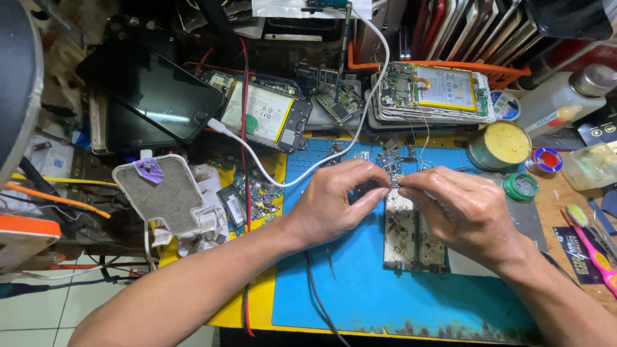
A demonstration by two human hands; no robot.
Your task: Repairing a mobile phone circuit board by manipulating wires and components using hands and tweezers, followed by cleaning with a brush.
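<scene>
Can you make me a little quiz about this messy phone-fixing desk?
1. True or false: the left hand and right hand meet at a tiny part pinched between their fingertips.
2. What colour is the work mat under the hands? A red, B blue, C green.
3. Fill in: the round tin right of the hands holds ____ paste.

Key: 1 true; 2 B; 3 yellow.
</scene>
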